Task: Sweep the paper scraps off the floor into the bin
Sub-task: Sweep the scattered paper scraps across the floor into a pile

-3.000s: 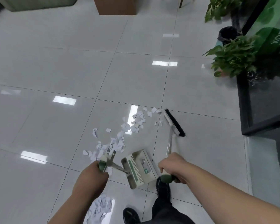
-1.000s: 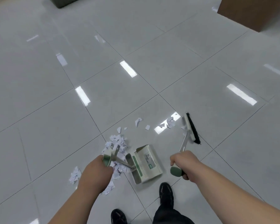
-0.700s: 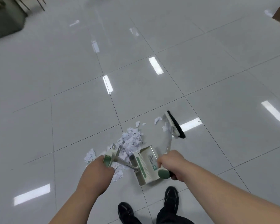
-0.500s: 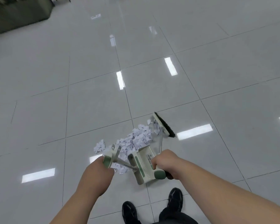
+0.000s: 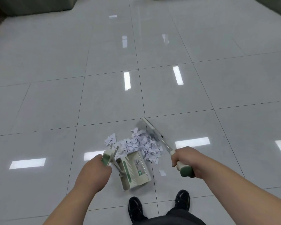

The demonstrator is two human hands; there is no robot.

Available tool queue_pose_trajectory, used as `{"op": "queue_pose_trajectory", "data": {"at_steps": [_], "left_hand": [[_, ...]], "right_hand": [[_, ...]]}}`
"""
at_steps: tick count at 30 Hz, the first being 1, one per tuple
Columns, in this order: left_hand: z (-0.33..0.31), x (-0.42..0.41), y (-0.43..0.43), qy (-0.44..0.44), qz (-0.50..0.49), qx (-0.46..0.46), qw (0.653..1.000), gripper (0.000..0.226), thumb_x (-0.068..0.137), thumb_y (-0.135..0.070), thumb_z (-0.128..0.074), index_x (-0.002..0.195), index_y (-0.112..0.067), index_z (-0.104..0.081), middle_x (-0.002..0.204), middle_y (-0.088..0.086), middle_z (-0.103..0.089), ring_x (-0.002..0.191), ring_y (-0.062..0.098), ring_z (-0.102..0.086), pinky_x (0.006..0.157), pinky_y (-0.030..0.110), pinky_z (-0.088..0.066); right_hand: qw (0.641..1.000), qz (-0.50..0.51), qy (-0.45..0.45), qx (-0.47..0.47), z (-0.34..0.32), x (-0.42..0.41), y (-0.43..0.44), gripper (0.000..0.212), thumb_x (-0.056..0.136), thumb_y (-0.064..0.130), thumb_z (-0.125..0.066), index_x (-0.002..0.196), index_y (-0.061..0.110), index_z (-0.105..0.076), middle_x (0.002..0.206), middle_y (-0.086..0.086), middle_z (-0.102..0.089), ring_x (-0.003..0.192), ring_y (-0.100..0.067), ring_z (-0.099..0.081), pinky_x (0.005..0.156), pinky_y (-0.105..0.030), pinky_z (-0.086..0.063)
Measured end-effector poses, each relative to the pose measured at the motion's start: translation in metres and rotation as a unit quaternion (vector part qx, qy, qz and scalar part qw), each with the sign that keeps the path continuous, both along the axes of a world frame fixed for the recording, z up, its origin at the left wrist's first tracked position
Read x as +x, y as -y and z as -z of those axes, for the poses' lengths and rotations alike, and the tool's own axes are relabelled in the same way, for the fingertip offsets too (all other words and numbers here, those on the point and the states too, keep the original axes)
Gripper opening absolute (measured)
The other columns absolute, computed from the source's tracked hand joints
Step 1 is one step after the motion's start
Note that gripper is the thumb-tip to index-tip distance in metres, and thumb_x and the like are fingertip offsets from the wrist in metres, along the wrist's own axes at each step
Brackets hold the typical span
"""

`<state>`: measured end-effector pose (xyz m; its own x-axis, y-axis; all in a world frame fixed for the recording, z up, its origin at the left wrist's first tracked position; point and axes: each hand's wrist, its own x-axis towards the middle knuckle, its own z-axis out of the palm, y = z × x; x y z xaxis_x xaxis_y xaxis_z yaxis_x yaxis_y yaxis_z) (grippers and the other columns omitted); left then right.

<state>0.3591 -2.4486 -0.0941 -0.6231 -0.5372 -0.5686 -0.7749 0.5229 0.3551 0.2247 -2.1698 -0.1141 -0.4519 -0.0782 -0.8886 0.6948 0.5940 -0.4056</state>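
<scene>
paper scraps heaped against the dustpan, broom behind them.

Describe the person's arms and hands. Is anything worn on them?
Both are bare. The left hand and right hand wear no gloves, and no watch, bracelet or ring shows. The left forearm and right forearm are uncovered to the frame's edge, so no sleeve is in view.
</scene>
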Motion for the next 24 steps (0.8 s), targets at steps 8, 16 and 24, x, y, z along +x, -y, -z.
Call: {"op": "queue_pose_trajectory", "data": {"at_steps": [8, 16, 24], "left_hand": [[0.007, 0.044, 0.064, 0.001, 0.030, -0.011, 1.000, 0.016, 0.083, -0.011, -0.046, 0.092, -0.018, -0.058, 0.072, 0.004, -0.060, 0.056, 0.025, -0.052, 0.053, 0.030, -0.043], [0.012, 0.084, 0.106, 0.012, 0.003, -0.014, 1.000, 0.012, 0.083, -0.012, -0.046, 0.089, -0.017, -0.056, 0.074, 0.006, -0.063, 0.060, 0.028, -0.056, 0.056, 0.033, -0.046], [0.016, 0.122, 0.138, 0.016, -0.046, -0.016, 0.999, 0.011, 0.084, -0.012, -0.048, 0.088, -0.016, -0.057, 0.074, 0.006, -0.063, 0.061, 0.027, -0.057, 0.057, 0.033, -0.047]], "right_hand": [[0.994, 0.096, -0.014, 0.055, 0.001, 0.064, 0.040, 0.015, 0.075, 0.001, -0.062, 0.086, 0.008, -0.054, 0.075, -0.011, -0.047, 0.055, -0.020, -0.037, 0.046, -0.018, -0.026], [0.978, 0.198, 0.068, 0.008, 0.014, 0.133, 0.112, 0.012, 0.078, 0.007, -0.059, 0.089, 0.010, -0.056, 0.078, -0.012, -0.051, 0.045, -0.016, -0.039, 0.039, -0.017, -0.029], [0.944, 0.296, 0.105, -0.097, -0.010, 0.130, 0.200, 0.017, 0.076, 0.006, -0.056, 0.090, 0.015, -0.058, 0.068, -0.009, -0.052, 0.045, -0.015, -0.035, 0.039, -0.015, -0.025]]}}
